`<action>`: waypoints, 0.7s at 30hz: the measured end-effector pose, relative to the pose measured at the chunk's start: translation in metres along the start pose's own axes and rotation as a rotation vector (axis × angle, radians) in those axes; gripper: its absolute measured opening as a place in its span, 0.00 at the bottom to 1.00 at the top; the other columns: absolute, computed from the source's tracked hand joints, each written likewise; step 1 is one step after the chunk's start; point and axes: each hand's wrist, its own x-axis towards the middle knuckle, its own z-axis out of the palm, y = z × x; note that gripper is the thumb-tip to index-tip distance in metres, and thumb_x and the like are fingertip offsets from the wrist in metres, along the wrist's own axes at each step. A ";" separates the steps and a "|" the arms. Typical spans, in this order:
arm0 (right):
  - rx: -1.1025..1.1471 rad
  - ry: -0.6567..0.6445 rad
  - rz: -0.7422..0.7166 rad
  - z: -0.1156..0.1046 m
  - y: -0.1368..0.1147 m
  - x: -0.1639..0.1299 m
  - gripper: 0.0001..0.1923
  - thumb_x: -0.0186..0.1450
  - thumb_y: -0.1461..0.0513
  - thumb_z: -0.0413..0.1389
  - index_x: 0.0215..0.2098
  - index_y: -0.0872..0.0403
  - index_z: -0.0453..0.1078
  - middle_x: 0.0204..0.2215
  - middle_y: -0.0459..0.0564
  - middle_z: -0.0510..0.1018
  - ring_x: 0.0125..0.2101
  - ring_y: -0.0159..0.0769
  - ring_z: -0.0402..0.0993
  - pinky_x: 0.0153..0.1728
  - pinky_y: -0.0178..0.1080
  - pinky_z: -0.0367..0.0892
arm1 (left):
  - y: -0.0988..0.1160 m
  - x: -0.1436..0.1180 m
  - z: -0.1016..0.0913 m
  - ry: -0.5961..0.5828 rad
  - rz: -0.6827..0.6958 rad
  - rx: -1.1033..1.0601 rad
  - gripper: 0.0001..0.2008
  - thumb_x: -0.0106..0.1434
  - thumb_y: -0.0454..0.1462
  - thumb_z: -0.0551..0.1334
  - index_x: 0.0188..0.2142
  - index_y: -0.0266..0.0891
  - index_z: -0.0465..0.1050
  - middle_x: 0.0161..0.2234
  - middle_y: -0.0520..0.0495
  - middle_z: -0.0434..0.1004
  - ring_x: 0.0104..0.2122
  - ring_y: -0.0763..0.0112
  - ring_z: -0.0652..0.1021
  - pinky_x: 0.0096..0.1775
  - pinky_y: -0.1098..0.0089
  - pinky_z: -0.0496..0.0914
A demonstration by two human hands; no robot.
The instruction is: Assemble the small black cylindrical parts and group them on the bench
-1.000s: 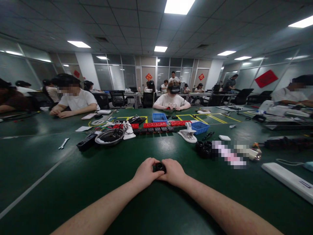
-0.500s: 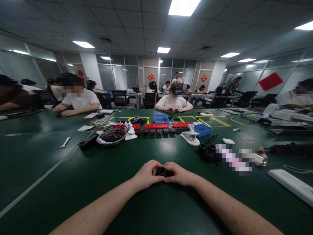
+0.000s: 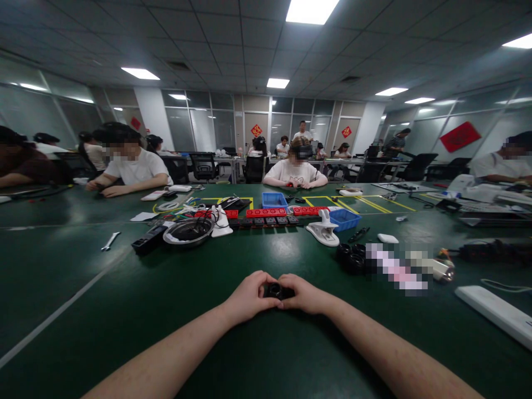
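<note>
Between both hands, low over the green table (image 3: 233, 354), is a small black part with a round opening (image 3: 275, 290). My left hand (image 3: 250, 295) closes round its left side, thumb in front and fingers behind. On the other side my right hand (image 3: 305, 295) grips it the same way, and the thumb tips nearly meet in front. Much of the black part is covered by my fingers, so its exact kind cannot be made out. Several round black parts (image 3: 352, 258) stand together to the right of my hands.
A wrench (image 3: 110, 241) and a metal bowl (image 3: 189, 231) with cables lie left. Red power strips (image 3: 266, 213), a blue bin (image 3: 344, 219) and a white clip stand (image 3: 324, 229) sit ahead. A long white bar (image 3: 494, 313) lies right. A co-worker (image 3: 296, 169) sits opposite.
My hands keep their grip on the black part with hardly any movement. The view has shifted very slightly.
</note>
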 end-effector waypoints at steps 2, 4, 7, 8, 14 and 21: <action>-0.019 0.025 0.037 0.003 0.001 0.001 0.13 0.49 0.58 0.59 0.30 0.57 0.66 0.27 0.44 0.67 0.30 0.32 0.62 0.30 0.32 0.57 | 0.000 0.000 0.001 0.011 -0.007 0.026 0.19 0.45 0.46 0.63 0.34 0.38 0.66 0.30 0.53 0.62 0.22 0.78 0.63 0.22 0.77 0.58; -0.054 0.077 0.113 0.009 0.001 0.002 0.15 0.46 0.57 0.60 0.27 0.57 0.64 0.25 0.43 0.66 0.27 0.31 0.61 0.26 0.31 0.55 | 0.001 0.000 0.004 0.048 -0.030 0.079 0.18 0.45 0.45 0.63 0.34 0.38 0.67 0.30 0.53 0.63 0.22 0.77 0.64 0.23 0.76 0.58; -0.180 0.182 0.239 0.018 -0.004 0.004 0.15 0.45 0.56 0.59 0.25 0.56 0.62 0.23 0.43 0.65 0.25 0.30 0.60 0.23 0.30 0.52 | 0.003 -0.001 0.010 0.174 -0.073 0.173 0.15 0.45 0.43 0.63 0.33 0.39 0.67 0.30 0.52 0.64 0.27 0.72 0.67 0.27 0.74 0.60; -0.240 0.215 0.272 0.021 -0.007 0.005 0.14 0.46 0.56 0.59 0.25 0.56 0.62 0.23 0.44 0.66 0.25 0.30 0.60 0.23 0.31 0.51 | 0.004 -0.001 0.012 0.222 -0.083 0.197 0.15 0.45 0.43 0.63 0.32 0.39 0.67 0.30 0.51 0.65 0.29 0.70 0.67 0.29 0.73 0.60; -0.432 0.262 0.288 0.025 -0.021 0.005 0.18 0.50 0.50 0.54 0.29 0.56 0.63 0.28 0.50 0.69 0.32 0.38 0.63 0.31 0.37 0.54 | 0.005 -0.002 0.013 0.266 -0.057 0.211 0.15 0.46 0.42 0.63 0.33 0.39 0.66 0.31 0.51 0.65 0.31 0.68 0.68 0.31 0.71 0.61; -0.108 0.166 0.051 0.014 -0.009 0.000 0.20 0.50 0.58 0.57 0.40 0.55 0.63 0.34 0.48 0.69 0.34 0.36 0.63 0.34 0.36 0.57 | 0.001 0.000 0.006 0.201 -0.002 0.131 0.12 0.46 0.40 0.62 0.31 0.38 0.67 0.30 0.51 0.64 0.30 0.72 0.67 0.31 0.73 0.62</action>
